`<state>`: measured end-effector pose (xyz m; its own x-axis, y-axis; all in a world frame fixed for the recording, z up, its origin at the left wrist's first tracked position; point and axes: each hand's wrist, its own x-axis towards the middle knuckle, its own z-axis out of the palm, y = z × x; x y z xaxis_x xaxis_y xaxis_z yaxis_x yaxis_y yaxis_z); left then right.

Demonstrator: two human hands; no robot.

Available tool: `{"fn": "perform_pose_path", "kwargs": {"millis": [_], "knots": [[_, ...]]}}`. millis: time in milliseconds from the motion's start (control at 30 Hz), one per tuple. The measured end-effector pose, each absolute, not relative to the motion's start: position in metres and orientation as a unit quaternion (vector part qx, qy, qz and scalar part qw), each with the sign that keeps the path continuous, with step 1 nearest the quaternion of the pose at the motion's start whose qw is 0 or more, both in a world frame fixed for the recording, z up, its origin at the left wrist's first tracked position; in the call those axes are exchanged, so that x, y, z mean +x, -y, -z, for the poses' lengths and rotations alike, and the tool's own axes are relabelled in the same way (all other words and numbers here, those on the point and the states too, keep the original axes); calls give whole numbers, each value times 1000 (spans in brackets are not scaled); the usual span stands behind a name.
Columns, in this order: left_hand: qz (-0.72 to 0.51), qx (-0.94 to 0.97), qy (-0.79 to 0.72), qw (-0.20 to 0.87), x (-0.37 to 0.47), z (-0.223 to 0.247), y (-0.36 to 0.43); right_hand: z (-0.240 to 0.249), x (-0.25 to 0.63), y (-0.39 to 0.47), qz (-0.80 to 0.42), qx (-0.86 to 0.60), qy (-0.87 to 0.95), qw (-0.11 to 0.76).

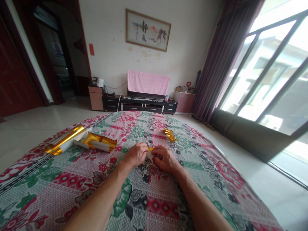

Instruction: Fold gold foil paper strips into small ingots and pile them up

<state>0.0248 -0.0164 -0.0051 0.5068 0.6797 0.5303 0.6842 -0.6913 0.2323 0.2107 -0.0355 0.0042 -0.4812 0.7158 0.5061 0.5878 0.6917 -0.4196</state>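
Both hands meet over the middle of the patterned cloth, pinching a small piece of gold foil paper [150, 149] between them. My left hand [136, 154] has its fingers closed on the left end of the paper. From the other side, my right hand [166, 158] grips it with thumb and curled fingers. Much of the paper is hidden by the fingers; a pale part shows below the gold. Just beyond the right hand lie several folded gold foil pieces [170, 135] in a row. Curled gold foil sheets [98, 141] with white undersides rest to the left.
A floral cloth [134, 199] covers the broad surface under my arms. Farther off stands a low black cabinet [144, 105] with a pink cloth [148, 81] above it. A purple curtain [216, 57] and tall windows [269, 73] are on the right; a doorway is at left.
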Motion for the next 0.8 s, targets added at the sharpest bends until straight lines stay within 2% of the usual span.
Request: {"fn": "perform_pose_path", "kwargs": {"millis": [267,800], "knots": [[297,-879,370,-45,18,1,15,-6,215,30,-102,-366,872,308],[318,-863,389,-60,20,4,14,-2,217,25,-117,-373,871,298]]}}
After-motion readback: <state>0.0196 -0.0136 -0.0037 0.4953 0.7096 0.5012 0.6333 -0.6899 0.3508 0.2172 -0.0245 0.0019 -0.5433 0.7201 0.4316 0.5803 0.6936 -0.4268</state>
